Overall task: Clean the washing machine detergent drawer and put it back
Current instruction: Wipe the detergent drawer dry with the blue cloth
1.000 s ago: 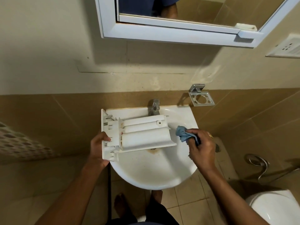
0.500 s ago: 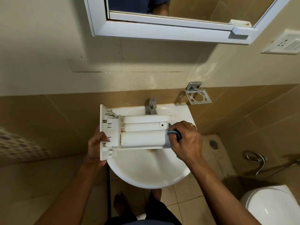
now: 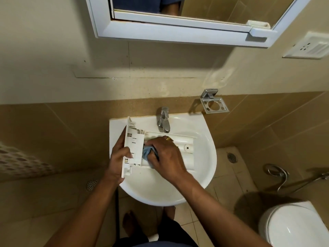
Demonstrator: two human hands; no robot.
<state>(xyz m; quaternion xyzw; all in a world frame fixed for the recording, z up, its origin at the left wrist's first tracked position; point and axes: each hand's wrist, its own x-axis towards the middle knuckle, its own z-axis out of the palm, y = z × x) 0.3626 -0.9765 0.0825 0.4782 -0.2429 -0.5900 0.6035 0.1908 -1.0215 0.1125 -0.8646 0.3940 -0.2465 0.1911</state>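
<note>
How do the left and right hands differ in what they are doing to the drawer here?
The left hand grips the detergent drawer by its front panel; the right hand lies over its body. The left hand touches bare plastic; the right hand bunches a blue cloth against the drawer. The right hand shows a ring; the left hand none. Both work over the sink.

Slightly motion-blurred at the right hand (image 3: 167, 157). Brightest up-left of the grip; shadowed under the cabinet (image 3: 178, 34), bowed at edges.
</note>
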